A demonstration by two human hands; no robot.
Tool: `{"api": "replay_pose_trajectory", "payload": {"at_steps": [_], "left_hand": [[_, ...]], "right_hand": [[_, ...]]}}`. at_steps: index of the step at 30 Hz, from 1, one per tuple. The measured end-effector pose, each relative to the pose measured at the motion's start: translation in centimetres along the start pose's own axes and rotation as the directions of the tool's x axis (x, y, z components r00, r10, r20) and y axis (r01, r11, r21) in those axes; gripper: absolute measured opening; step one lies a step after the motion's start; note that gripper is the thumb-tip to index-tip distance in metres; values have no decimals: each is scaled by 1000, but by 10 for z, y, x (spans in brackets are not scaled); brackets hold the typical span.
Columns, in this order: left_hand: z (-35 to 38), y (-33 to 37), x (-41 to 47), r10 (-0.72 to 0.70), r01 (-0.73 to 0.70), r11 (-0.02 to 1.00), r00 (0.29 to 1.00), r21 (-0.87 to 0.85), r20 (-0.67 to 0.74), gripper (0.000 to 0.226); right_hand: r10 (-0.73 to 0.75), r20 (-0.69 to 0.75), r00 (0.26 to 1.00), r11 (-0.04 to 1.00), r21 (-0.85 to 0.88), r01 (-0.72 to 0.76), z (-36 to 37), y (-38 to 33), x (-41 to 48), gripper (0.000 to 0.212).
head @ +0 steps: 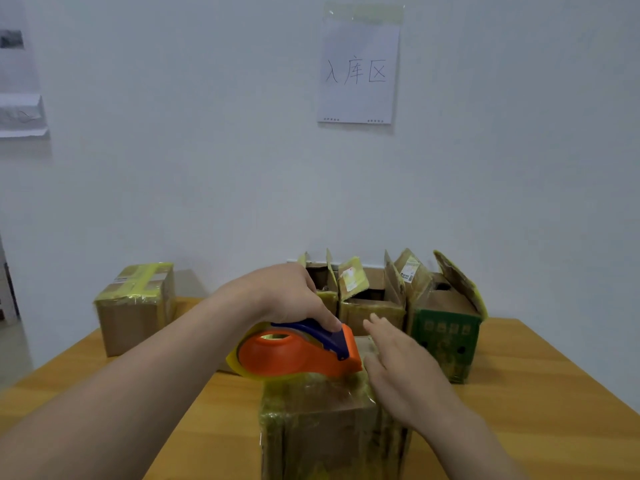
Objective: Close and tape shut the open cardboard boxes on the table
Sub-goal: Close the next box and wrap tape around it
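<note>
A closed cardboard box (322, 431) wrapped in yellowish tape stands at the near middle of the wooden table (540, 410). On its top sits an orange tape dispenser (298, 356) with a blue handle, and my left hand (291, 296) grips that handle from above. My right hand (398, 368) lies flat with straight fingers against the box's top right edge, just right of the dispenser. Behind stand open boxes: a brown one (372, 306) with raised flaps, a green printed one (446, 337) to its right, and another (323, 278) partly hidden by my left hand.
A taped-shut brown box (135, 310) stands at the back left of the table. The white wall behind carries a paper sign (358, 67) with handwriting. Bare tabletop shows to the left and right of the near box.
</note>
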State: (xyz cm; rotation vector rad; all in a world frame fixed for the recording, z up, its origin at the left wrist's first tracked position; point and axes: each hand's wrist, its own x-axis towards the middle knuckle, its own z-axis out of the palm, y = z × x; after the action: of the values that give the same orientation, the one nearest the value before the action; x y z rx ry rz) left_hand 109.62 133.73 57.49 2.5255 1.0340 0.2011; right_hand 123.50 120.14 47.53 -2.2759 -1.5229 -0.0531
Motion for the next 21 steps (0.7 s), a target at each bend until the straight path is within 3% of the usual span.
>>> {"api": "replay_pose_trajectory", "payload": {"at_steps": [3,8,21], "left_hand": [[0,-1,-1,3,-3,1000,1000,-16,-3,44],[-4,-1,-2,-20,20,1000,999,-15,33,49],[-47,-33,-4,-108,65,984,957,165,268,60]], "right_hand": [[39,166,985,999,-34,-34,14,10,2,58],[51,273,961,993,-114,-20,11,12,8,59],[62,282,957,993,-116,-30,12,18,6,58]]}}
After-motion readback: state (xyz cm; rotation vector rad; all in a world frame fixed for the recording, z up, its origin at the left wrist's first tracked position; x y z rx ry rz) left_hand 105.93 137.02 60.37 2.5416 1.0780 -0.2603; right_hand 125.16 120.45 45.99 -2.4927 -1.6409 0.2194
